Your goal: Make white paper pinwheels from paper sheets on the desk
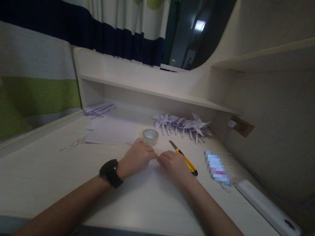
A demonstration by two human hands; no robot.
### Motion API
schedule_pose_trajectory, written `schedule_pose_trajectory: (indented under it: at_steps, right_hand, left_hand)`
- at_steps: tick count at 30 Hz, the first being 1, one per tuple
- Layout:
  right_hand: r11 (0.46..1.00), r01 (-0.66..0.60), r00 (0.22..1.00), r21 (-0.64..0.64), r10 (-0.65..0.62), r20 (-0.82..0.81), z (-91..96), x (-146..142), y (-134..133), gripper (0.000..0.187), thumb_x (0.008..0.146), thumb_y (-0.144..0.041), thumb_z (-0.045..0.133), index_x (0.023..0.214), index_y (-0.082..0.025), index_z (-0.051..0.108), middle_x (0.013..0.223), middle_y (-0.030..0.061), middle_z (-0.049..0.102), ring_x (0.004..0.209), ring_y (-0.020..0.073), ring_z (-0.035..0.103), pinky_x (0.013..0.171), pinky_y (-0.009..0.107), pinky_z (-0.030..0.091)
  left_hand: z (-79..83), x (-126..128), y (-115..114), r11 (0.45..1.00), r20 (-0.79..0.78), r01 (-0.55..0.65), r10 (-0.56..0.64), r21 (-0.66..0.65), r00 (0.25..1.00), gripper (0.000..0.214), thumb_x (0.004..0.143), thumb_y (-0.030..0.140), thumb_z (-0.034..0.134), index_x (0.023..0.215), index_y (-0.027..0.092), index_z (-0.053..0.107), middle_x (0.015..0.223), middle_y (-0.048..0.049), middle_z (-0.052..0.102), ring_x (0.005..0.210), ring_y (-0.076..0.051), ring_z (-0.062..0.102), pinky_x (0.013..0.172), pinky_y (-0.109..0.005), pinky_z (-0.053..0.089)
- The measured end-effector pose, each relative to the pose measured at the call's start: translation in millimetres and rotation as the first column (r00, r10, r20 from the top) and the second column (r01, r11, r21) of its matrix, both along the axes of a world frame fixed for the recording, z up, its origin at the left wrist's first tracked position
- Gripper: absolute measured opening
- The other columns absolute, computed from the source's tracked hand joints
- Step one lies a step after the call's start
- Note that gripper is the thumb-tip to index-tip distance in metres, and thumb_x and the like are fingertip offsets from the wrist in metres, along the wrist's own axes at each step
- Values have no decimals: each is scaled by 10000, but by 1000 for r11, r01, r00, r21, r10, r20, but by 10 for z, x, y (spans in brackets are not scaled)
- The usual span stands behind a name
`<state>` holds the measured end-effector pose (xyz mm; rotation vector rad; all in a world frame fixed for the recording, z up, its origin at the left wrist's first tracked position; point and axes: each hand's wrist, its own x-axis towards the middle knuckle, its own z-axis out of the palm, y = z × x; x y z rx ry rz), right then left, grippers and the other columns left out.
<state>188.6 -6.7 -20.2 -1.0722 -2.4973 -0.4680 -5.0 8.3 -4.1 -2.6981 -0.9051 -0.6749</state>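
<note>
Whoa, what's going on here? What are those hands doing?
A person's left hand and right hand meet fingertip to fingertip over the desk; anything between them is too hidden to tell. A roll of tape sits just beyond them, and a yellow cutter lies beside the right hand. Paper pinwheels are grouped at the back, with white sheets to their left.

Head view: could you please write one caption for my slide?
Left grip and right grip close together over a desk, near a tape roll and yellow cutter; paper pinwheels behind.

Yellow-and-black cutter (pixel 188 163), pale lilac pinwheels (pixel 197 125), navy-white-green banded curtain (pixel 72 20).
</note>
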Motion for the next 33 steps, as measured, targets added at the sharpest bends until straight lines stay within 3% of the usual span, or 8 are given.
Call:
schedule_pose_trajectory:
  at_steps: [8,15,19,25,33]
  right_hand:
    - [999,3,998,-46,0,64,-41,-9,40,84,752,-94,558,778,-162,599,782,56,630,765,181,548,672,278,366]
    - [996,53,998,-74,-51,32,-2,-42,-5,110,819,-158,524,735,-164,595,757,53,631,724,168,548,655,273,354]
    - [995,33,998,-90,-29,48,-19,-52,-6,96,789,-164,549,712,-165,606,727,46,633,694,162,549,635,270,341]
    - [994,41,999,-105,-40,9,-58,-87,-5,229,822,-185,494,625,-163,609,631,39,627,591,140,532,580,265,306]
    - [986,38,999,-163,-36,19,36,-22,-11,230,823,-203,496,632,-171,621,667,36,660,629,140,568,614,252,326]
  left_hand:
    - [-2,2,-15,1000,-30,-16,16,2,999,163,813,84,533,761,190,646,759,-43,679,788,-199,564,707,-368,255]
    - [-33,14,-18,999,-46,-15,17,32,999,152,771,69,546,726,189,629,734,-31,666,793,-205,552,723,-388,261]
    - [-15,40,-50,998,-54,-29,32,47,998,150,744,66,547,698,187,623,711,-31,659,783,-210,550,708,-392,268]
    - [10,60,-87,998,-76,-46,49,46,996,136,714,86,563,644,184,626,659,-33,651,719,-206,551,704,-399,279]
    - [27,62,-103,994,-86,-76,83,84,993,150,695,80,546,627,176,638,635,-53,660,677,-201,568,707,-402,287]
